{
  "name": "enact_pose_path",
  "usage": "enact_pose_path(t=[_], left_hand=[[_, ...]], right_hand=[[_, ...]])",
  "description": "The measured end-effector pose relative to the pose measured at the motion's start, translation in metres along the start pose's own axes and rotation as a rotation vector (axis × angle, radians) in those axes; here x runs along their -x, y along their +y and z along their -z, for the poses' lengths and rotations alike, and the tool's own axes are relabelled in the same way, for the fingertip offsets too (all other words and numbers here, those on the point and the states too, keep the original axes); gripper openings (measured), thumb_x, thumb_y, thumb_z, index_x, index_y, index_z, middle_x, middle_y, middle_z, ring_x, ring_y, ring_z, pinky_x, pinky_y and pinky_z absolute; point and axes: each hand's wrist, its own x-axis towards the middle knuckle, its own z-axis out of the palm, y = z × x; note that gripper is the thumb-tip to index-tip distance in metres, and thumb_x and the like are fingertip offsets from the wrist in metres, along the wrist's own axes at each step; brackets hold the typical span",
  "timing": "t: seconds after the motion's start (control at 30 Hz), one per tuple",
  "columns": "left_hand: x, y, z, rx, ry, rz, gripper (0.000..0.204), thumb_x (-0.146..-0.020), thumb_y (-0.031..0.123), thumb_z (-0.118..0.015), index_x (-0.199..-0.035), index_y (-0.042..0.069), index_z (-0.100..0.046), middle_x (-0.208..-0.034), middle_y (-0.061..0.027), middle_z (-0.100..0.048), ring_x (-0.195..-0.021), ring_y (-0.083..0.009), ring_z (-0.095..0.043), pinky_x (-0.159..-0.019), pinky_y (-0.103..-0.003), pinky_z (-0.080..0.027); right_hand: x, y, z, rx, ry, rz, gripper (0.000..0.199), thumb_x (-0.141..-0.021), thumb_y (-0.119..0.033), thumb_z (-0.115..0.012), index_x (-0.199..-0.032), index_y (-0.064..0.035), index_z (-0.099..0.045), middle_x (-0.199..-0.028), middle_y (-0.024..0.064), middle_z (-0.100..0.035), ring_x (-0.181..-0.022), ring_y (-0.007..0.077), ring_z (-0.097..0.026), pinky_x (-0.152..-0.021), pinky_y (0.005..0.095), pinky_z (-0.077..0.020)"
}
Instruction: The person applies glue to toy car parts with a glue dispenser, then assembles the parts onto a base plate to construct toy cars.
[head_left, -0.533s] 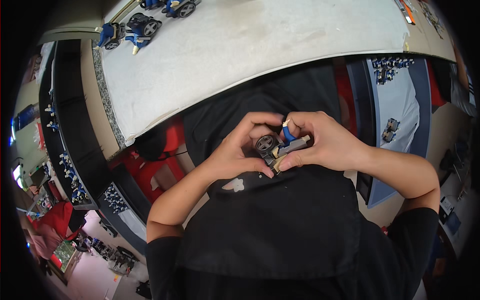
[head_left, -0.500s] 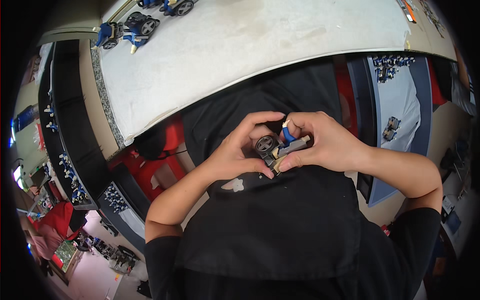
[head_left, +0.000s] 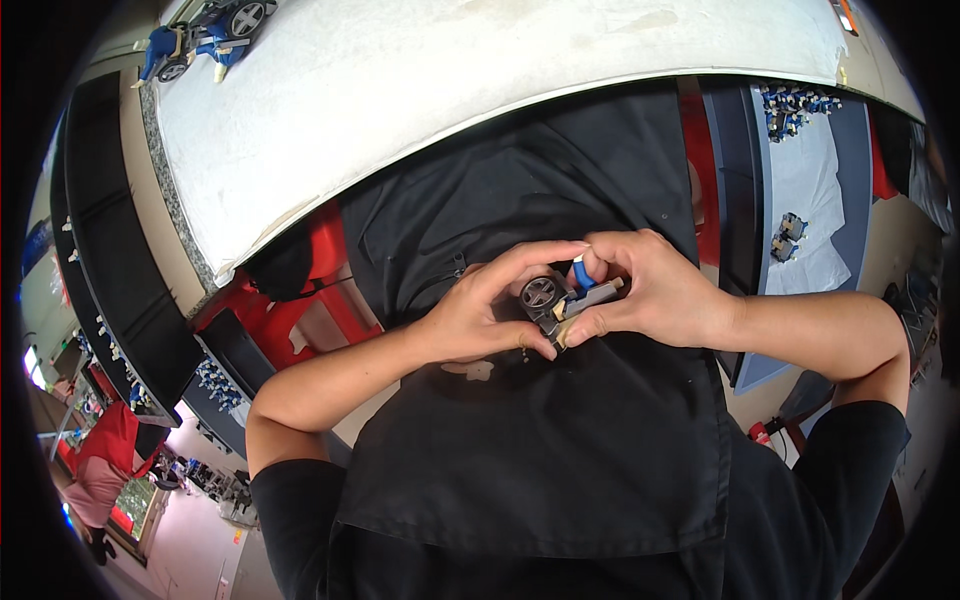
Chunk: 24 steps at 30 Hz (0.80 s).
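Observation:
Above my lap, both hands close round one small toy figure (head_left: 592,298), a dark grey body with a blue limb and pale cream parts. A black spoked wheel (head_left: 540,293) is on its left side. My left hand (head_left: 470,320) holds the wheel side, thumb below and index finger stretched over the top. My right hand (head_left: 670,292) pinches the grey side between thumb and curled fingers. The fingertips of the two hands meet above the toy and hide part of it.
Similar blue toy figures with wheels (head_left: 215,40) stand on the white-covered table (head_left: 480,50) at far left. A blue-grey tray (head_left: 850,200) at right holds several more toy parts (head_left: 790,237). Black trays (head_left: 105,220) line the left side. A red stool (head_left: 330,250) is under the table.
My view has shifted, so the table's toys sit farther up and left. Both hands keep their hold; the fingertips now cover the blue limb's pale tip.

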Motion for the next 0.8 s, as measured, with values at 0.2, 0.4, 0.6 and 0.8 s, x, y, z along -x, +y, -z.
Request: enact_pose_path(t=[0.2,0.4,0.6,0.8], left_hand=[[-0.0042,0.0012,0.0016,0.057,-0.012,0.029,0.077,-0.066,0.005,-0.075,-0.131,0.006,-0.034,-0.114,-0.0067,-0.052,-0.101,-0.0143,-0.054,-0.087,-0.030,-0.041],[-0.0057,0.0008,0.0017,0.103,-0.008,0.055,0.077,-0.067,0.003,-0.075,-0.132,0.007,-0.033,-0.111,-0.0059,-0.053,-0.098,-0.0129,-0.053,-0.085,-0.029,-0.042],[-0.0056,0.0016,0.0022,0.125,-0.006,0.097,0.082,-0.064,0.007,-0.077,-0.132,0.006,-0.032,-0.105,-0.0052,-0.054,-0.093,-0.0112,-0.053,-0.083,-0.028,-0.041],[-0.0076,0.0012,0.0019,0.145,0.019,0.093,0.077,-0.068,0.006,-0.075,-0.132,0.008,-0.033,-0.099,-0.0049,-0.056,-0.091,-0.0107,-0.054,-0.080,-0.028,-0.043]], right_hand=[[-0.0026,0.0023,0.0004,-0.131,-0.025,-0.048,0.042,-0.062,-0.015,-0.081,-0.068,-0.0085,-0.040,-0.066,-0.0051,-0.041,-0.062,0.0037,-0.036,-0.054,0.0214,-0.0327],[-0.0036,-0.0015,0.0025,-0.170,-0.036,-0.085,0.039,-0.063,-0.013,-0.080,-0.069,-0.0078,-0.043,-0.066,-0.0048,-0.042,-0.061,0.0025,-0.039,-0.052,0.0195,-0.0354],[-0.0049,-0.0042,0.0034,-0.227,-0.062,-0.127,0.032,-0.067,-0.007,-0.077,-0.072,-0.0051,-0.045,-0.069,-0.0015,-0.049,-0.064,0.0036,-0.051,-0.055,0.0190,-0.0473],[-0.0072,-0.0033,0.0041,-0.266,-0.063,-0.165,0.027,-0.069,-0.006,-0.075,-0.076,-0.0021,-0.049,-0.072,0.0018,-0.053,-0.066,0.0074,-0.055,-0.055,0.0224,-0.0510]])
